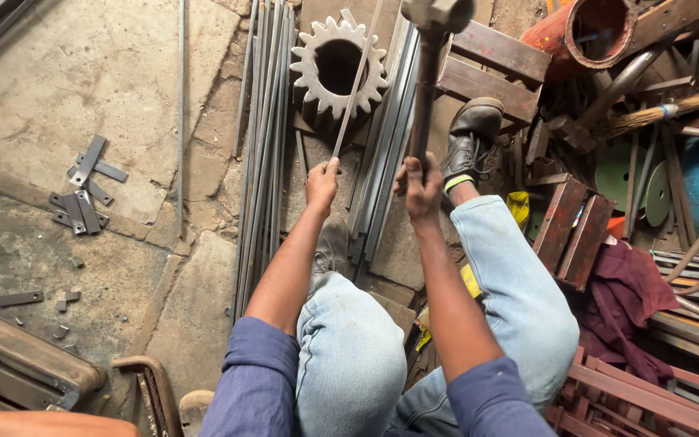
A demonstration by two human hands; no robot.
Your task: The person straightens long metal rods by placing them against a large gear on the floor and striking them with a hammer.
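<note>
While the person is sitting over the stone floor [82, 65], a bundle of long steel bars [262, 146] is lying beside a big toothed gear [337, 69]. Right hand [421, 188] is gripping a hammer [429, 57] by its handle, fingers wrapped closed, head raised up top. Left hand [321, 184] is pinching a thin metal strip [356, 85], standing it upright against the gear. Small cut flat pieces [84, 190] are lying well apart on the left.

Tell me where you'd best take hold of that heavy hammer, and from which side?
Judging by its pose, take the hammer low on its long handle, as the right hand does, coming from the near end. The heavy head is raised at the far end, near the gear.
</note>
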